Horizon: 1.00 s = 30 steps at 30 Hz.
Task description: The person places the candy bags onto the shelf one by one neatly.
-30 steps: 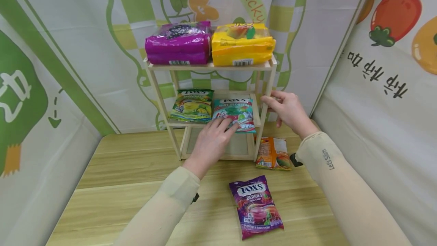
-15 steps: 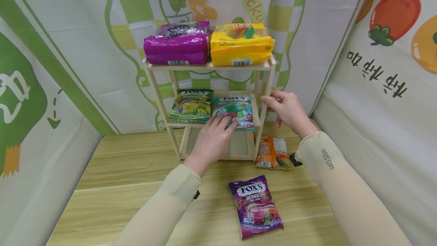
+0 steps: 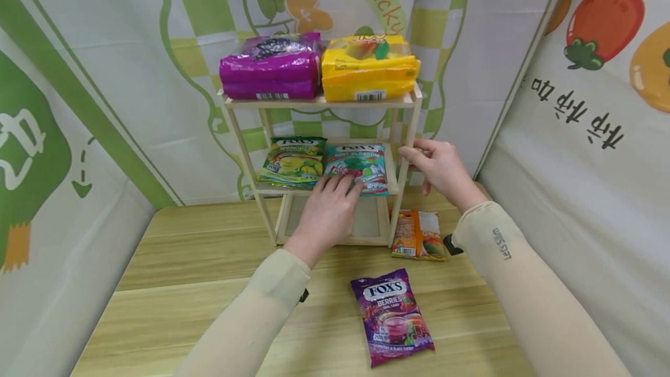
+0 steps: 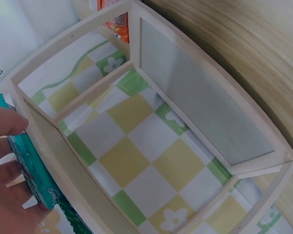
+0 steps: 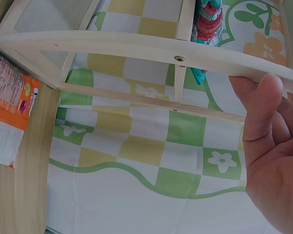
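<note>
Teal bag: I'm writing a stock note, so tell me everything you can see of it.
The teal bag is glossy, plastic-looking, printed FOX'S and MINT BLOSSOM, with green and red artwork. It lies face up on the middle tier of the shelf, right of the green bag in the head view. Its lower edge seems to overhang the tier's front slightly. The left hand touches its lower part, covering some print.

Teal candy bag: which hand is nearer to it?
Left. The left hand touches the teal bag on the middle shelf; the right hand is right of it, holding the right front post.
</note>
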Each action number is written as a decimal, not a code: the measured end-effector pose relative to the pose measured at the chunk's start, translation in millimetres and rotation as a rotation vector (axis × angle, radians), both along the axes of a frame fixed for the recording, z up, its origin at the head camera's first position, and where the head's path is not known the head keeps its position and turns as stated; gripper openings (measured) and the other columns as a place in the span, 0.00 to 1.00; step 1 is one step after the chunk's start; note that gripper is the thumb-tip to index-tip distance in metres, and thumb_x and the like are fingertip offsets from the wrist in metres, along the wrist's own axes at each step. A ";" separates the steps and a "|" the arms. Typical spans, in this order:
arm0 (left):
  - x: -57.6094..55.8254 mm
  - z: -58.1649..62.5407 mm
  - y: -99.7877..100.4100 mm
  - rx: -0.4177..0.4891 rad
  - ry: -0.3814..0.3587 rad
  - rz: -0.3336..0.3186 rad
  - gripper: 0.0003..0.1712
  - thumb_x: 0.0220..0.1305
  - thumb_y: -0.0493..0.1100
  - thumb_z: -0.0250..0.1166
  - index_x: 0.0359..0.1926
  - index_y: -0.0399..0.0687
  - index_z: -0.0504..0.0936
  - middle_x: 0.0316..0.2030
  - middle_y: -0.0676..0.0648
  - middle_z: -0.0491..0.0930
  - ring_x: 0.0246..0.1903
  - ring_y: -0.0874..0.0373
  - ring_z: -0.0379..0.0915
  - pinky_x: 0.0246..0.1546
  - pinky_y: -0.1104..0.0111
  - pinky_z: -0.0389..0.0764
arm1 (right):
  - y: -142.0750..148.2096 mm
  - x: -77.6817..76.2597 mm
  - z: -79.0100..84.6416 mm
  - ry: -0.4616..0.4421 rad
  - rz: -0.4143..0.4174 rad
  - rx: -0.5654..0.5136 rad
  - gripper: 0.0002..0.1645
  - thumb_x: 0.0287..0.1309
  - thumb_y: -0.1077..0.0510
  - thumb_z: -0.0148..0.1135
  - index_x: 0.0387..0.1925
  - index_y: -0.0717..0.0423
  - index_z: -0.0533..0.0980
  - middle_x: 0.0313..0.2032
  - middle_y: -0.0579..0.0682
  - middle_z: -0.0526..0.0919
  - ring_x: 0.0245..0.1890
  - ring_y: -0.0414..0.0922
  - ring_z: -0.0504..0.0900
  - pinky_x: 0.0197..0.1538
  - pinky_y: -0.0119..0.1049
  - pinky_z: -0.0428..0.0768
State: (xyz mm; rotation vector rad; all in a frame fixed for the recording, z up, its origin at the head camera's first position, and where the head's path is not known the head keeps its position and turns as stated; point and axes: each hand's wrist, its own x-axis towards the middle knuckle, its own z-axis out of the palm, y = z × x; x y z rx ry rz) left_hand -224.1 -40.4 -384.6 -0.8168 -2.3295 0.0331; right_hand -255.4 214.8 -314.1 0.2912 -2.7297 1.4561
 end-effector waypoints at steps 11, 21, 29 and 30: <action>-4.4 0.3 0.2 0.001 -0.049 0.011 0.22 0.70 0.42 0.59 0.63 0.45 0.80 0.60 0.40 0.79 0.59 0.43 0.77 0.64 0.47 0.79 | -0.1 -0.5 -0.6 -0.010 0.003 -0.012 0.53 0.64 0.25 0.58 0.76 0.57 0.63 0.71 0.63 0.69 0.56 0.55 0.85 0.23 0.45 0.84; -6.5 1.7 -0.7 0.016 -0.091 0.006 0.22 0.70 0.42 0.61 0.64 0.46 0.79 0.61 0.41 0.78 0.60 0.43 0.76 0.65 0.47 0.77 | -0.4 0.4 -0.2 0.004 0.010 -0.006 0.51 0.65 0.27 0.57 0.75 0.56 0.65 0.69 0.63 0.72 0.55 0.57 0.85 0.26 0.47 0.86; -8.3 3.5 -1.2 0.025 -0.155 0.006 0.23 0.71 0.42 0.61 0.65 0.46 0.78 0.62 0.41 0.77 0.62 0.43 0.73 0.68 0.46 0.74 | -0.7 1.4 -0.3 0.018 0.021 -0.017 0.47 0.67 0.29 0.57 0.74 0.57 0.67 0.68 0.63 0.74 0.57 0.58 0.84 0.24 0.48 0.86; -8.6 3.6 -1.2 0.026 -0.158 0.005 0.23 0.71 0.42 0.61 0.65 0.46 0.78 0.62 0.41 0.77 0.62 0.43 0.73 0.68 0.46 0.74 | -0.6 1.4 -0.4 0.019 0.022 -0.017 0.47 0.67 0.29 0.57 0.73 0.57 0.67 0.67 0.63 0.74 0.57 0.58 0.84 0.24 0.48 0.86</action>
